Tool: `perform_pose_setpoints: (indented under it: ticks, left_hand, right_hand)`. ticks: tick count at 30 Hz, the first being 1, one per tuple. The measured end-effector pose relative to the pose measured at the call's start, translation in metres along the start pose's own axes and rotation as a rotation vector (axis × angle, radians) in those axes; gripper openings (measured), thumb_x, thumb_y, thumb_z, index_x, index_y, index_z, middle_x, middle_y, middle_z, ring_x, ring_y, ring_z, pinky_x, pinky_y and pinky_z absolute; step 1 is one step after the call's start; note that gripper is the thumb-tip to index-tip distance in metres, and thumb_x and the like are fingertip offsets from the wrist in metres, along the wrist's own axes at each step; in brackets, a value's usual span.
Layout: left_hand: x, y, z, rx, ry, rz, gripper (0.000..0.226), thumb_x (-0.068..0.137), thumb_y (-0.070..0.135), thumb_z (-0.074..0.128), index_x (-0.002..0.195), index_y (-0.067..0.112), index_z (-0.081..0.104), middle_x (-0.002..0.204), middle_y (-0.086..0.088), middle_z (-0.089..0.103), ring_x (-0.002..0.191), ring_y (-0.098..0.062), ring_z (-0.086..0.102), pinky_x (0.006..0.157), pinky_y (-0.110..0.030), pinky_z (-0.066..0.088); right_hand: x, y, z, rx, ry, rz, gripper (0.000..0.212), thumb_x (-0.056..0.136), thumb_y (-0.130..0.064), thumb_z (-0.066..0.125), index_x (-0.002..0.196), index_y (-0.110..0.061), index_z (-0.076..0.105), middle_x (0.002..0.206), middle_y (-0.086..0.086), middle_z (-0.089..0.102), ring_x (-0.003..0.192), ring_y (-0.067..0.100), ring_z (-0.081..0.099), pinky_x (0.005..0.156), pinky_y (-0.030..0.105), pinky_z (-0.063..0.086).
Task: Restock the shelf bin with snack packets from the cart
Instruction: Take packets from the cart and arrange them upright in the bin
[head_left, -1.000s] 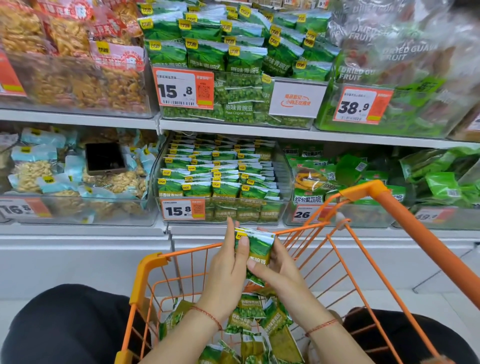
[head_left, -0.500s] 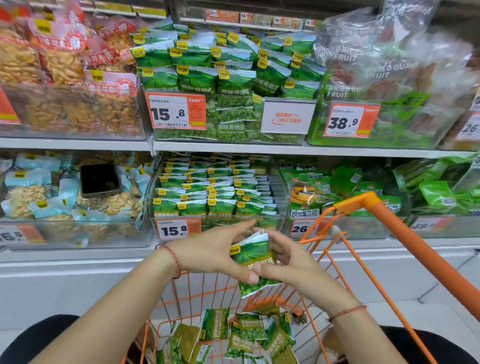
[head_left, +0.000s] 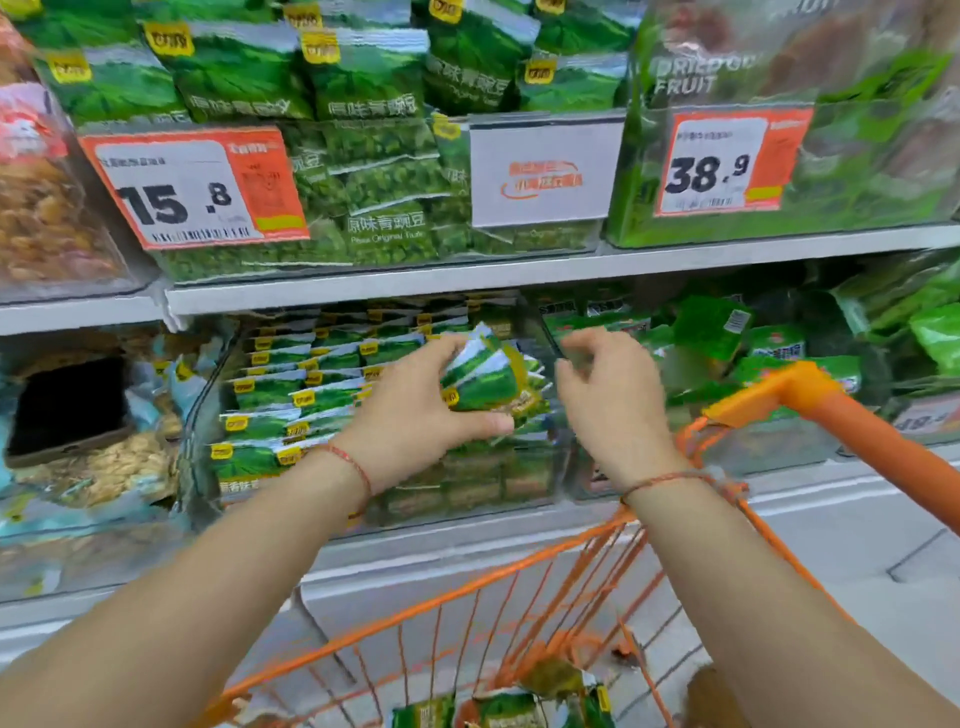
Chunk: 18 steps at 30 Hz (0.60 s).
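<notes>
A small stack of green snack packets (head_left: 493, 382) is gripped by the left hand (head_left: 415, 415) over the shelf bin (head_left: 540, 322), while the right hand (head_left: 613, 400) hovers beside it, loosely curled and empty. The packets are judged light, soft and slippery, so the stack is best pinched across its flat faces. More packets (head_left: 498, 706) are left in the cart (head_left: 810, 395).

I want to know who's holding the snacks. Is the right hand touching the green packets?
Apart. In the head view, the left hand alone grips the green packets, while the right hand hangs beside them with a clear gap between.
</notes>
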<state>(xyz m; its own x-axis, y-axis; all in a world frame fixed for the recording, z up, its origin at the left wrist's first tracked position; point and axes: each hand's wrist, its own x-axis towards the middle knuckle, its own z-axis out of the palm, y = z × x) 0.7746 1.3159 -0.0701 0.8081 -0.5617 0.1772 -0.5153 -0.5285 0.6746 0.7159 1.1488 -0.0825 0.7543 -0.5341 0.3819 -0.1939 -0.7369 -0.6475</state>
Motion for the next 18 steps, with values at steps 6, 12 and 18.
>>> perform_pose_setpoints:
  ticks: [6, 12, 18]
  left_hand:
    - [0.060, -0.009, 0.024, 0.092, 0.210, 0.027, 0.069, 0.071, 0.029, 0.082, 0.129, 0.011, 0.049, 0.128, -0.007, 0.059, 0.120, -0.023, 0.053, 0.098, -0.030, 0.042]
    - [0.118, -0.021, 0.042, 0.176, 0.179, -0.083, 0.071, 0.079, 0.034, 0.075, 0.138, 0.012, 0.042, 0.137, -0.007, 0.052, 0.125, -0.025, 0.049, 0.093, -0.022, 0.036]
    - [0.160, -0.038, 0.045, 0.417, 0.031, -0.082, 0.085, 0.086, 0.037, 0.067, 0.150, 0.018, 0.016, 0.155, -0.005, 0.026, 0.140, -0.025, 0.029, 0.110, -0.029, 0.028]
  right_hand:
    - [0.004, 0.021, 0.046, -0.355, -0.054, -0.110, 0.051, 0.089, -0.014, 0.050, 0.140, -0.010, 0.045, 0.140, 0.011, 0.050, 0.144, 0.028, 0.022, 0.117, 0.044, 0.012]
    - [-0.004, 0.031, 0.062, -0.373, 0.036, -0.158, 0.067, 0.082, -0.008, 0.056, 0.146, -0.005, 0.035, 0.147, 0.010, 0.043, 0.145, 0.029, 0.020, 0.116, 0.045, 0.000]
    - [-0.004, 0.031, 0.070, -0.339, 0.085, -0.140, 0.068, 0.077, -0.009, 0.061, 0.141, -0.001, 0.041, 0.142, 0.013, 0.049, 0.142, 0.032, 0.027, 0.114, 0.047, 0.002]
